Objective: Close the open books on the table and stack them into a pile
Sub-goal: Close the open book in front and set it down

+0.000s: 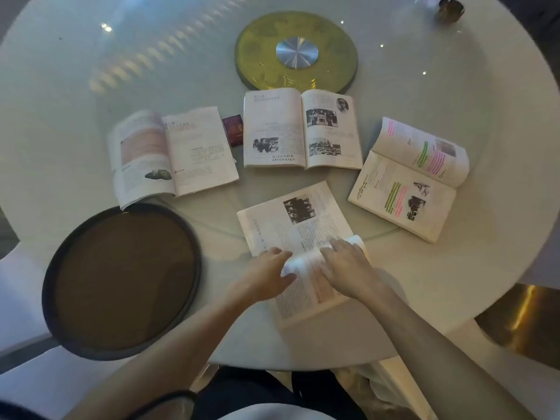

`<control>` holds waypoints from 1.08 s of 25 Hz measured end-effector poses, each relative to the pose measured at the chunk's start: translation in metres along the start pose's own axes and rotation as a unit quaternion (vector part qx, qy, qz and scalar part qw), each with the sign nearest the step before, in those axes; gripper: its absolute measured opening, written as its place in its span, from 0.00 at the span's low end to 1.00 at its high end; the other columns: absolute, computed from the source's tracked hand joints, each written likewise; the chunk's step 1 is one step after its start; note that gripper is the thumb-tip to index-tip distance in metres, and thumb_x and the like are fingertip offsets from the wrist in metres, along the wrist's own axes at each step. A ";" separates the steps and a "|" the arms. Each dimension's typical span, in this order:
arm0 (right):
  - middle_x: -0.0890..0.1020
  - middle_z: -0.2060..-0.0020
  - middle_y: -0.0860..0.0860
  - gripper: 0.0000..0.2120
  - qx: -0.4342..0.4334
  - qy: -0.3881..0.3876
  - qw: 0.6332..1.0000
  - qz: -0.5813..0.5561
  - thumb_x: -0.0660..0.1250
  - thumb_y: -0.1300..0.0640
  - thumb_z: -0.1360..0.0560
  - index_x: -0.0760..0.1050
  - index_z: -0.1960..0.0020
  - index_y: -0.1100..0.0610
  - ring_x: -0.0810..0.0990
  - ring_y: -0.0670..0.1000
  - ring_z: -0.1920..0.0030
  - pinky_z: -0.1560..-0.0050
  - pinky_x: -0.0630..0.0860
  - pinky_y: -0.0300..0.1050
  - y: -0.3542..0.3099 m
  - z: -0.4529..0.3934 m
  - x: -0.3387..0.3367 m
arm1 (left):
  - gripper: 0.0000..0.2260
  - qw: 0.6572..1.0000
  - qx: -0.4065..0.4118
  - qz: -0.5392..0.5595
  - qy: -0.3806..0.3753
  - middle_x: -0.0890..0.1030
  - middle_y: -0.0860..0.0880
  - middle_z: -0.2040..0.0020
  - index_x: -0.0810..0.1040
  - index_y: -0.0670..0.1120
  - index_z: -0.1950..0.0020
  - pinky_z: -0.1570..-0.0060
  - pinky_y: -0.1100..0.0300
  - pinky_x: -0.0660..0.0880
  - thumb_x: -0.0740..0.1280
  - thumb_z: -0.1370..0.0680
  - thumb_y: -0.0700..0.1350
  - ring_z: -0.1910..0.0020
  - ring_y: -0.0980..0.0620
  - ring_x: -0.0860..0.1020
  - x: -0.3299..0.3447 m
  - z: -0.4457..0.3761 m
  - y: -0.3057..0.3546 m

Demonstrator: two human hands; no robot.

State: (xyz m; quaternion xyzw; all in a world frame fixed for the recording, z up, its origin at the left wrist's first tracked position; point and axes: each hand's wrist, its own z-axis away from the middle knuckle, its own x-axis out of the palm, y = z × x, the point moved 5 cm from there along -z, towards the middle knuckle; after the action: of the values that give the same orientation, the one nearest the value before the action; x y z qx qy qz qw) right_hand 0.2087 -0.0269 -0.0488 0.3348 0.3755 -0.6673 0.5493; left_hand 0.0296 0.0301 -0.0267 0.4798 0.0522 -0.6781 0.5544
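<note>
4 open books lying on table [91, 71]: 10, 12, 2 o'clock, plus nearest book [298, 237] at 6. Left hand [266, 275] and right hand [348, 268] resting open-fingered, gripping its rolled pages. Tray [45, 286] at 8, holding nothing.

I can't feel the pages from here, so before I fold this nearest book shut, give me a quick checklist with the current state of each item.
1. Both hands on the nearest book: ok. The left hand and right hand rest at its raised middle pages.
2. Nothing lying on its open pages: ok, only the hands.
3. Room beside it to close: ok. The round tray and highlighted book lie apart from it.
4. Firm grip on the pages: cannot tell, the fingers look blurred.
5. Other books closed: not ok. The left book, centre book and highlighted book lie open.
6. Pile started: not ok, no book is stacked.
</note>
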 end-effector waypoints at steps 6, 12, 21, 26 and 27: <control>0.70 0.26 0.61 0.15 -0.014 0.024 1.000 0.013 0.61 0.53 0.19 0.74 0.35 0.58 0.63 0.62 0.22 0.28 0.66 0.58 0.003 0.008 0.011 | 0.23 0.998 -0.033 0.045 -0.036 0.74 0.47 0.31 0.69 0.51 0.26 0.37 0.53 0.73 0.65 0.20 0.53 0.35 0.46 0.75 0.033 0.008 -0.016; 0.73 0.29 0.63 0.21 0.104 0.113 0.980 -0.128 0.62 0.55 0.24 0.75 0.32 0.60 0.69 0.65 0.28 0.28 0.68 0.60 0.028 0.011 0.002 | 0.25 0.959 -0.144 0.230 0.078 0.73 0.47 0.31 0.71 0.48 0.27 0.37 0.59 0.71 0.69 0.23 0.51 0.35 0.49 0.75 0.048 0.018 -0.030; 0.81 0.37 0.54 0.20 0.244 0.078 0.895 -0.365 0.63 0.54 0.22 0.73 0.30 0.53 0.80 0.59 0.40 0.44 0.75 0.51 0.065 0.019 -0.006 | 0.22 0.824 -0.296 0.476 0.081 0.78 0.45 0.40 0.73 0.47 0.34 0.63 0.57 0.74 0.72 0.26 0.48 0.53 0.49 0.80 0.057 0.023 -0.046; 0.86 0.50 0.55 0.05 0.284 0.076 0.808 -0.511 0.70 0.59 0.24 0.84 0.51 0.57 0.83 0.54 0.52 0.56 0.76 0.47 0.085 0.004 -0.021 | 0.11 0.765 -0.324 0.548 0.100 0.83 0.43 0.49 0.79 0.41 0.42 0.62 0.56 0.78 0.71 0.23 0.43 0.59 0.49 0.80 0.025 0.012 -0.059; 0.86 0.51 0.56 0.05 0.296 0.067 0.773 -0.558 0.70 0.60 0.24 0.84 0.51 0.59 0.83 0.55 0.54 0.58 0.76 0.47 0.085 0.000 -0.023 | 0.09 0.749 -0.326 0.567 0.104 0.84 0.42 0.50 0.80 0.40 0.44 0.59 0.55 0.80 0.70 0.22 0.42 0.59 0.48 0.81 0.020 0.009 -0.061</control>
State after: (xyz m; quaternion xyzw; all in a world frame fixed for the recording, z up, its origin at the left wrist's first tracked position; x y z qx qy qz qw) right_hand 0.2966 -0.0252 -0.0404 0.2562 0.3159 -0.9107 -0.0718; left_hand -0.0232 0.0335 -0.0638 0.2790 0.0460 -0.1267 0.9508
